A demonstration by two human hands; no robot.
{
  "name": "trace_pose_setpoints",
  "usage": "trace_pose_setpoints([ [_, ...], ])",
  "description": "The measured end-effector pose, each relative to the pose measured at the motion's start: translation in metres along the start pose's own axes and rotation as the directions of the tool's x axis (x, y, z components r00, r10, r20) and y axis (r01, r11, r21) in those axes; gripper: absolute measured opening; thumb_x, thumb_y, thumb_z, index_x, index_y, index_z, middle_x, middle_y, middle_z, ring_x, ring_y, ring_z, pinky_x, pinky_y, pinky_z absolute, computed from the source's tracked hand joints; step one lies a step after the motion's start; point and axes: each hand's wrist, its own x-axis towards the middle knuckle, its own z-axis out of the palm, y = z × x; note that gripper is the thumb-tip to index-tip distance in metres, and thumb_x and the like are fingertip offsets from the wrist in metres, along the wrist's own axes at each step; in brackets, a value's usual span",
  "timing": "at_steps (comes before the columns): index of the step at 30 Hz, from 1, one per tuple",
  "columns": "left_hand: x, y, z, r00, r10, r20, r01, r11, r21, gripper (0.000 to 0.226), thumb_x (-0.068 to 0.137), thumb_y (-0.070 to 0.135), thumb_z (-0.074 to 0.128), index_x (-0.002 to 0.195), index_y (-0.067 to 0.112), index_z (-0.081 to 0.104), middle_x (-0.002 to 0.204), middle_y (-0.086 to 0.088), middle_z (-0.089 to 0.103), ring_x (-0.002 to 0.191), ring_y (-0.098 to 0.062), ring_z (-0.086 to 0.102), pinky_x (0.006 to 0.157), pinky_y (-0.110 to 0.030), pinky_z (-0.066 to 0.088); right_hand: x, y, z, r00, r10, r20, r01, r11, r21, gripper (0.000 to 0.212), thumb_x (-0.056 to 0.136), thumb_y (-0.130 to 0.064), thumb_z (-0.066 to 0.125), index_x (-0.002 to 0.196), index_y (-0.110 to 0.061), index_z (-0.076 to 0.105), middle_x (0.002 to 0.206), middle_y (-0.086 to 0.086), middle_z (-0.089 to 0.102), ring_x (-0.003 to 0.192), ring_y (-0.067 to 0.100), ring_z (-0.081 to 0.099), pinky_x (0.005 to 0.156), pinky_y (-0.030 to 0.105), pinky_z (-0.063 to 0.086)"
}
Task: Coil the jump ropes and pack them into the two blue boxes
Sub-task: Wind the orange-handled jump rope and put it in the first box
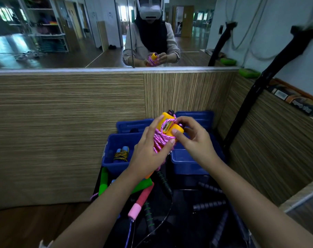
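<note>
I hold a jump rope with two orange handles (167, 125) and a pink cord (161, 138) wound round them, above the blue boxes. My left hand (150, 149) grips the wound cord from the left. My right hand (191, 136) pinches the right orange handle, thumb on its end. The left blue box (116, 158) holds a coiled rope with blue handles (122, 153). Under my right hand sits the right blue box (184, 163); its inside is mostly hidden.
Two blue lids (132, 125) lean behind the boxes against a wooden panel wall. Below lie loose ropes: green handles (103, 181), a pink and red handle (141, 201), several black handles (208, 204). A black stand (259, 86) rises at right. A mirror above reflects me.
</note>
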Motion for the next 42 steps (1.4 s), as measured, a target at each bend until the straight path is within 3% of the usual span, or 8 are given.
trace_pose_setpoints([
  [4,0.005,-0.005,0.005,0.998,-0.053,0.042,0.055,0.997,-0.049,0.076,0.077,0.070,0.052,0.141,0.054,0.015,0.135,0.014,0.051,0.116,-0.006,0.055,0.095,-0.042,0.049,-0.001,0.003,0.002,0.999,0.016,-0.039,-0.013,0.996,0.090,0.016,0.088,-0.011,0.063,0.104,-0.011,0.063,0.102,0.003,0.067,0.101,0.019,0.064,0.089,0.042,0.054],
  [12,0.001,-0.006,0.017,0.997,-0.031,0.070,0.038,0.995,-0.094,0.061,0.086,0.068,0.036,0.143,0.050,0.022,0.145,0.015,0.042,0.120,0.010,0.044,0.099,-0.024,0.041,0.000,0.003,0.008,0.969,0.231,-0.090,-0.197,0.938,0.286,0.013,0.081,-0.017,0.072,0.086,-0.009,0.063,0.086,0.007,0.068,0.084,0.027,0.068,0.065,0.038,0.057],
  [15,0.001,-0.008,0.022,0.991,-0.120,0.060,0.131,0.963,-0.234,0.052,0.090,0.070,0.026,0.139,0.053,0.028,0.142,0.014,0.048,0.126,-0.003,0.048,0.105,-0.039,0.043,0.002,0.005,0.010,0.932,0.364,-0.013,-0.331,0.863,0.381,0.032,0.076,-0.008,0.076,0.098,-0.012,0.053,0.087,0.009,0.066,0.070,0.018,0.065,0.055,0.027,0.051],
  [18,0.004,-0.009,0.023,0.986,-0.157,0.055,0.167,0.945,-0.282,0.039,0.092,0.065,0.027,0.130,0.056,0.035,0.130,0.009,0.058,0.115,-0.012,0.059,0.095,-0.045,0.049,0.004,0.003,0.008,0.861,0.490,0.131,-0.481,0.705,0.521,0.049,0.074,-0.003,0.075,0.115,-0.005,0.048,0.094,0.012,0.069,0.074,0.019,0.069,0.063,0.029,0.055],
  [23,0.017,-0.010,0.025,0.960,-0.278,0.013,0.266,0.904,-0.336,0.027,0.102,0.041,0.035,0.127,0.046,0.042,0.111,0.005,0.064,0.098,-0.011,0.063,0.083,-0.028,0.050,-0.006,0.005,0.017,0.842,0.525,0.123,-0.480,0.628,0.613,0.041,0.084,-0.017,0.068,0.119,-0.005,0.051,0.106,0.011,0.067,0.084,0.019,0.068,0.065,0.030,0.056],
  [28,0.030,-0.019,0.029,0.892,-0.443,0.084,0.417,0.739,-0.529,0.035,0.100,0.032,0.046,0.134,0.036,0.046,0.115,0.003,0.063,0.096,-0.016,0.066,0.085,-0.038,0.056,-0.021,0.007,0.021,0.932,0.334,0.143,-0.362,0.886,0.289,0.068,0.070,0.003,0.077,0.109,-0.042,0.043,0.104,-0.016,0.053,0.083,0.000,0.066,0.062,0.017,0.053],
  [33,0.027,-0.025,0.032,0.883,-0.445,0.149,0.453,0.727,-0.517,0.035,0.095,0.041,0.051,0.130,0.043,0.047,0.117,-0.001,0.065,0.097,-0.021,0.069,0.087,-0.050,0.056,-0.021,0.017,0.013,0.933,0.302,0.196,-0.324,0.942,0.091,0.107,0.062,0.005,0.081,0.143,-0.031,0.023,0.112,-0.016,0.054,0.084,-0.018,0.059,0.063,0.005,0.046],
  [42,0.019,-0.016,0.049,0.883,-0.447,0.140,0.451,0.728,-0.516,0.037,0.101,0.035,0.042,0.139,0.035,0.039,0.121,0.001,0.062,0.103,-0.016,0.064,0.095,-0.045,0.052,-0.026,0.045,0.026,0.950,0.309,0.034,-0.310,0.931,0.193,0.096,0.072,0.007,0.064,0.149,-0.028,0.018,0.136,0.009,0.044,0.114,0.020,0.058,0.093,0.046,0.052],
])
